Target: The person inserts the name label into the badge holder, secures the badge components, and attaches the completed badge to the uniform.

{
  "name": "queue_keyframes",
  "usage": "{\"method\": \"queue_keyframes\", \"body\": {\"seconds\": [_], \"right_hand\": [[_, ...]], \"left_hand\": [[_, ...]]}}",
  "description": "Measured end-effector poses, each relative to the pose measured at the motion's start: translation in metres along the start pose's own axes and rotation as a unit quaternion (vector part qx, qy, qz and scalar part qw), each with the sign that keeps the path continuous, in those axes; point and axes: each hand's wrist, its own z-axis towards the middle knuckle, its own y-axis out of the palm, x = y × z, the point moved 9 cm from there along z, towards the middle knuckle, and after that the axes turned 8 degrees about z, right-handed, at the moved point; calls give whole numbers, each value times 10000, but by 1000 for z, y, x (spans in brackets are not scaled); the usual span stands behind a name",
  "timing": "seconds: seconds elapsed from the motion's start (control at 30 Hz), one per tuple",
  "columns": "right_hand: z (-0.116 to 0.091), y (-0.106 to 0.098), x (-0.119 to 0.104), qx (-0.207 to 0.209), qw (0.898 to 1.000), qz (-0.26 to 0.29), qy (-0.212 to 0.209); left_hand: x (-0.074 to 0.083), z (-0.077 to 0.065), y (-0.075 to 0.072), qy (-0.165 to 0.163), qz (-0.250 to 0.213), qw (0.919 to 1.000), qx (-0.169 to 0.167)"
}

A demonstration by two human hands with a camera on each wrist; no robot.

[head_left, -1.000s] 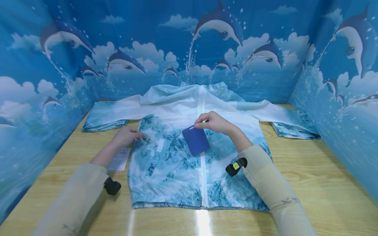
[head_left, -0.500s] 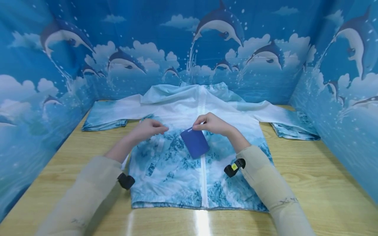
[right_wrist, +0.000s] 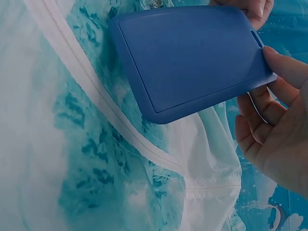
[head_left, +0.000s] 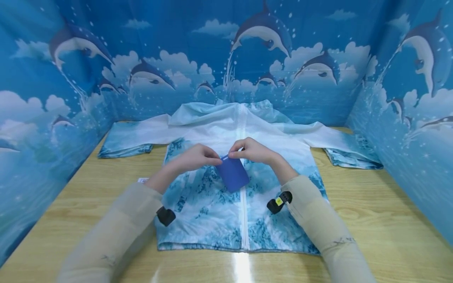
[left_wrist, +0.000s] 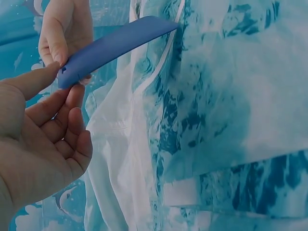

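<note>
A blue badge holder (head_left: 233, 175) with a slot near one end hangs tilted above the jacket (head_left: 212, 220), held between my two hands. My left hand (head_left: 198, 157) pinches its slotted end at one corner, thumb on one face and fingertips on the other, as the left wrist view shows. With thumb and fingers my right hand (head_left: 253, 151) pinches the other corner of that end. In the right wrist view the badge holder (right_wrist: 192, 62) shows a flat, framed face. A small metallic thing (right_wrist: 157, 3) peeks out past its upper edge there.
The blue-and-white zipped jacket lies spread on the wooden table (head_left: 371, 208), sleeves out and cuffs folded. Part of a white printed card (head_left: 142, 180) shows beside my left forearm. A dolphin-print curtain (head_left: 198, 47) encloses the back and sides.
My left hand has left the small metallic thing on the jacket's left side, moved right and taken hold of the badge holder's top corner. The right hand stays nearly still.
</note>
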Motion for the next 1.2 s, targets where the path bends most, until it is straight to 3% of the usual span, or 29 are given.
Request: {"method": "queue_keyframes", "body": {"seconds": [0.1, 0.53, 0.93, 1.2], "right_hand": [[0, 1, -1, -9, 10000, -44, -28], [-1, 2, 7, -38, 9994, 255, 213], [-6, 2, 22, -171, 9970, 299, 689], [-13, -3, 29, -133, 9955, 310, 889]], "left_hand": [[4, 3, 2, 100, 101, 9999, 45], [5, 4, 1, -108, 293, 9986, 420], [-14, 1, -10, -360, -316, 9937, 1016], [-23, -3, -15, -482, -1052, 9834, 1395]]}}
